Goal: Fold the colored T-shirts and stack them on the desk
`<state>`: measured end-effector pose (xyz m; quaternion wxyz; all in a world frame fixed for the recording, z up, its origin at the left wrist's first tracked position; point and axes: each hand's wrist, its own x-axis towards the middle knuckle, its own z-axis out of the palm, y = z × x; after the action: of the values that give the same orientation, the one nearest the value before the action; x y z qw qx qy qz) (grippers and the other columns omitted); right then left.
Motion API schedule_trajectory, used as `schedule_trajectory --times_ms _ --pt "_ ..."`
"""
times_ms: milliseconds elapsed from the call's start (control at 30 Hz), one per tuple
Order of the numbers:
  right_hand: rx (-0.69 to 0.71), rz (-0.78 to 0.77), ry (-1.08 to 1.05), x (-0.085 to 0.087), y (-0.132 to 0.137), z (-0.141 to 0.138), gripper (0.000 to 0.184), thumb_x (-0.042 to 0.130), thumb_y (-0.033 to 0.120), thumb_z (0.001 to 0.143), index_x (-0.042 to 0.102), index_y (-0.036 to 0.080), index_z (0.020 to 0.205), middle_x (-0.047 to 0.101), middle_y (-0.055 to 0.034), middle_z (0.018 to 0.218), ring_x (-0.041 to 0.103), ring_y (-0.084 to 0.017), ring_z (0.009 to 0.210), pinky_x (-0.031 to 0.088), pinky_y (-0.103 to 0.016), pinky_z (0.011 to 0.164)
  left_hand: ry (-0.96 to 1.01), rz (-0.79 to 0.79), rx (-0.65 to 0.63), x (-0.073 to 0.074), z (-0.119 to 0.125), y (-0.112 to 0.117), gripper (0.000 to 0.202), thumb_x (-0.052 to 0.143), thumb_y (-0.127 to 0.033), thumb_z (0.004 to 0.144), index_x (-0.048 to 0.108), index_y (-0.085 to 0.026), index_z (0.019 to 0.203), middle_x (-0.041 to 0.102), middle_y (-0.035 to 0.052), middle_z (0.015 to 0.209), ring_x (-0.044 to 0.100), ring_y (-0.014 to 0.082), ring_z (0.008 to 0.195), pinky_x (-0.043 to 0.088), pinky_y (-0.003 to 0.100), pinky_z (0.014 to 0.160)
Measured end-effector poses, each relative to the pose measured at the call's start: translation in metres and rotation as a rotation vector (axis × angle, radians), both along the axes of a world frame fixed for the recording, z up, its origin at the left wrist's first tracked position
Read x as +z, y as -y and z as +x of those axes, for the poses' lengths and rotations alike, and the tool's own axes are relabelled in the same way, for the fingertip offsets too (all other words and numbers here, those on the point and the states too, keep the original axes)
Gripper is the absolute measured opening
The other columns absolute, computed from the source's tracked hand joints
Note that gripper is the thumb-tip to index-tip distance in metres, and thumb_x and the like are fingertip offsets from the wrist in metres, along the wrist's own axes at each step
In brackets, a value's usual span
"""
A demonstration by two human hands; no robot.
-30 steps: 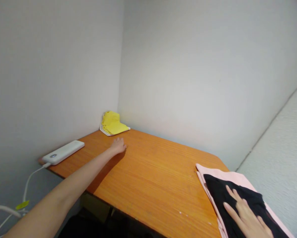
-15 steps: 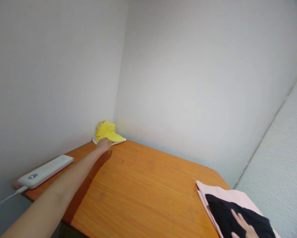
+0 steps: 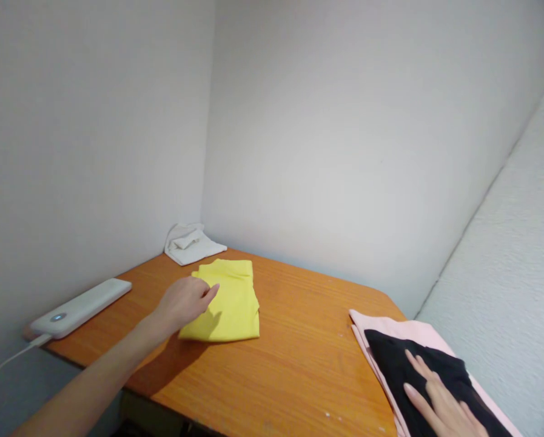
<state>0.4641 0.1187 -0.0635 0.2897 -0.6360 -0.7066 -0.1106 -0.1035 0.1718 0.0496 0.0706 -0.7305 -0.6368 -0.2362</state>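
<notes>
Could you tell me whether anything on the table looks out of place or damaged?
The white cloth sits crumpled in the corner, unlike the folded yellow cloth, and the table shows white chips near its front edge.

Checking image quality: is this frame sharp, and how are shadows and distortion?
Head view: sharp, no clear blur or glare; soft shadow from the left hand across the yellow cloth and orange tabletop; wide-angle lean tilts the walls; right hand cut off by bottom edge.
</notes>
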Motion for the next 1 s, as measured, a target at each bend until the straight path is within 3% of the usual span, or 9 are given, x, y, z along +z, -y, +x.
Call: schedule_trajectory --times_ms 133,233,300,367,433,533,667,800,1000 --pt "0.033 -0.075 0.059 -0.002 0.009 0.002 0.061 0.034 0.064 0.076 0.054 0.045 0.130 0.048 -0.0024 0.143 0.038 -0.036 0.135 0.034 -0.065 0.103 -0.006 -0.082 -0.189 -0.031 0.027 0.017 0.046 0.031 -0.044 0.098 0.069 -0.017 0.095 0.072 0.0111 0.100 0.065 0.0241 0.097 0.046 0.034 0.084" --pt "0.062 -0.134 0.048 0.009 0.009 -0.002 0.057 0.029 0.064 0.083 0.062 0.035 0.120 0.048 -0.0053 0.144 0.032 -0.035 0.139 0.027 -0.067 0.107 -0.007 -0.178 -0.374 -0.043 0.043 0.023 0.046 0.038 -0.048 0.096 0.063 -0.019 0.122 0.062 0.0118 0.131 0.053 0.0261 0.124 0.037 0.036 0.102" --pt "0.044 -0.152 -0.012 0.025 0.010 -0.008 0.059 0.030 0.064 0.086 0.060 0.030 0.123 0.049 -0.0080 0.143 0.035 -0.034 0.137 0.030 -0.063 0.107 -0.031 -0.275 -0.444 -0.040 0.045 0.028 0.047 0.039 -0.052 0.094 0.067 -0.020 0.115 0.065 0.0112 0.127 0.057 0.0268 0.118 0.040 0.035 0.097" --pt "-0.006 -0.091 -0.074 0.046 0.014 -0.021 0.060 0.034 0.064 0.087 0.057 0.026 0.127 0.052 -0.0109 0.139 0.040 -0.034 0.134 0.033 -0.059 0.107 -0.016 -0.387 -0.461 -0.032 0.039 0.033 0.055 0.033 -0.057 0.095 0.073 -0.020 0.091 0.074 0.0096 0.101 0.066 0.0237 0.094 0.044 0.029 0.081" --pt "-0.017 0.037 -0.105 0.066 0.024 -0.047 0.055 0.039 0.061 0.089 0.058 0.023 0.124 0.054 -0.0121 0.135 0.044 -0.033 0.130 0.033 -0.056 0.108 0.014 -0.460 -0.415 -0.023 0.034 0.038 0.067 0.025 -0.059 0.096 0.070 -0.020 0.068 0.072 0.0079 0.075 0.066 0.0202 0.073 0.042 0.027 0.069" --pt "0.124 0.134 -0.168 0.079 0.040 -0.109 0.038 0.043 0.050 0.093 0.062 0.023 0.111 0.061 -0.0106 0.123 0.053 -0.029 0.118 0.039 -0.049 0.103 -0.019 -0.385 -0.321 -0.016 0.043 0.051 0.063 0.024 -0.057 0.097 0.068 -0.021 0.069 0.070 0.0076 0.071 0.065 0.0207 0.070 0.041 0.028 0.066" --pt "0.432 -0.088 -0.305 0.059 0.039 -0.208 0.024 0.045 0.034 0.094 0.065 0.021 0.099 0.066 -0.0088 0.104 0.057 -0.024 0.102 0.043 -0.041 0.094 -0.040 -0.154 -0.230 -0.020 0.090 0.080 0.055 0.018 -0.051 0.099 0.062 -0.021 0.084 0.068 0.0091 0.084 0.064 0.0229 0.083 0.042 0.031 0.072" --pt "0.486 -0.219 -0.597 0.039 0.020 -0.278 0.023 0.044 0.029 0.090 0.064 0.018 0.092 0.066 -0.0083 0.092 0.059 -0.022 0.089 0.046 -0.036 0.085 -0.012 -0.172 -0.098 -0.028 0.125 0.096 0.060 0.016 -0.058 0.096 0.060 -0.018 0.090 0.068 0.0164 0.086 0.067 0.0293 0.081 0.043 0.035 0.066" --pt "0.604 -0.577 -1.023 0.041 0.023 -0.320 0.023 0.045 0.042 0.087 0.050 0.021 0.085 0.056 0.0028 0.056 0.056 -0.015 0.050 0.043 -0.024 0.046 0.036 -0.297 0.038 -0.033 0.099 0.096 0.060 0.028 -0.069 0.088 0.059 -0.017 0.090 0.071 0.0200 0.081 0.069 0.0353 0.080 0.042 0.036 0.062"
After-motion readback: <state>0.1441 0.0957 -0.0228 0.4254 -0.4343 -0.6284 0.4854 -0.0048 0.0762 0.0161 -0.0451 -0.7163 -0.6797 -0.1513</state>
